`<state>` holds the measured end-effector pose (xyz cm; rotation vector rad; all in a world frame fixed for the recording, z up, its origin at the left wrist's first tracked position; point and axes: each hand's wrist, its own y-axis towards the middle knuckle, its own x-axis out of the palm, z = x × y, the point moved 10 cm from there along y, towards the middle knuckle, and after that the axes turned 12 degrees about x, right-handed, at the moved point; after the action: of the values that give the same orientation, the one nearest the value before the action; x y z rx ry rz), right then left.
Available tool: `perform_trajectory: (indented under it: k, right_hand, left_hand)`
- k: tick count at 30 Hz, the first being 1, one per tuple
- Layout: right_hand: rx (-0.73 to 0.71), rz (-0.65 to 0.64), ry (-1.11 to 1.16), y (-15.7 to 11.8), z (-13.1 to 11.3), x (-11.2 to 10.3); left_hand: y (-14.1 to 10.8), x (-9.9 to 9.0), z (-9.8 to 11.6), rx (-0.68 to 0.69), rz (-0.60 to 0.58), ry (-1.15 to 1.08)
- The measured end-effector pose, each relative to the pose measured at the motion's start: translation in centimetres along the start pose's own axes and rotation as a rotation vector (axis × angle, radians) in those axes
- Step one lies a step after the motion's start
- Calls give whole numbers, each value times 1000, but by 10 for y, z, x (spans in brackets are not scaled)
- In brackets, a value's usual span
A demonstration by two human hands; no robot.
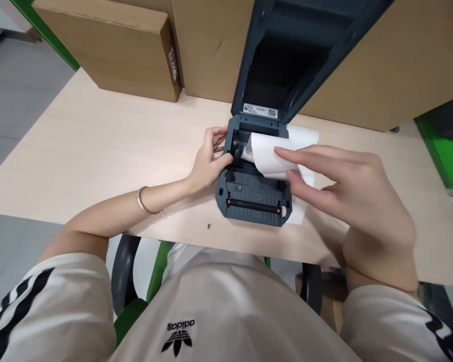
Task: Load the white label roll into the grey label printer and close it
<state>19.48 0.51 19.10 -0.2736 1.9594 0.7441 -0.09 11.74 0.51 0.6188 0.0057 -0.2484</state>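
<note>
A dark blue-grey label printer stands on the table with its lid raised toward the back. My left hand grips the left side of its body, the thumb over the rim by the black roll holder and the other fingers along the outside. White paper curls over the open compartment and hangs past the right side. My right hand is at this paper, index finger on top and thumb at its lower edge, closed on it. A black roller crosses the front of the printer.
Behind the printer stand large cardboard boxes, with a smaller carton at the back left. The light wooden table ends close to my body. A tiny dark mark is near its front edge.
</note>
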Motion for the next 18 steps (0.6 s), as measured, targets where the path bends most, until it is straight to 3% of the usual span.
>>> perform_trajectory:
  k: [2,7,13,15,18]
  right_hand:
    - [-1,-41,42,2,4,1]
    - [31,76,105,11,22,2]
    - [30,153,29,10,13,2]
    - [52,88,-28,6,10,10]
    - [153,-139,24,-8,15,34]
  left_hand:
    - [0,0,-1,1,-2,2]
    - [-2,-1,0,-8,2,14]
    - [-2,-3,1,8,-7,49]
    - [-2,-3,1,12,-12,43]
    - [-1,-4,0,14,-20,46]
